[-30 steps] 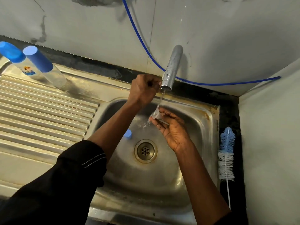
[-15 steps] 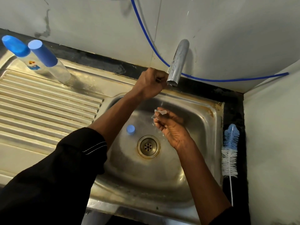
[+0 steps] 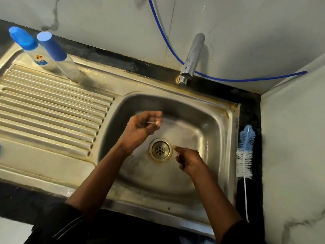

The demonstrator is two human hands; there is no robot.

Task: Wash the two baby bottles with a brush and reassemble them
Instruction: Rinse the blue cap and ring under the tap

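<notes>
Pale marbled walls (image 3: 228,23) close in at 12 and 3 o'clock, meeting in a corner, and a black counter (image 3: 249,106) frames the stained steel sink unit (image 3: 44,155) in front of you. Its ribbed drainboard (image 3: 52,103) fills 9 o'clock and the basin (image 3: 202,124) sits at centre, wet and streaked. At 10 o'clock, both baby bottles stand on the drainboard's back edge, the labelled bottle (image 3: 39,59) and the plain bottle (image 3: 68,67), side by side and each wearing a blue cap, so most of the washing and reassembly looks done. The brush (image 3: 245,155) lies on the counter at 3 o'clock, well apart from your hands, which suggests scrubbing is over. The tap (image 3: 192,55) at 1 o'clock shows no stream, and a blue hose (image 3: 228,79) runs along the wall behind it. Your left hand (image 3: 139,129) hangs over the basin at 11 o'clock from the drain (image 3: 160,149), pinching a small clear piece (image 3: 153,122) in its fingertips, probably a last bottle part to refit. Your right hand (image 3: 190,162) is at 4 o'clock from the drain with its fingers curled; blur hides whether it holds anything.
</notes>
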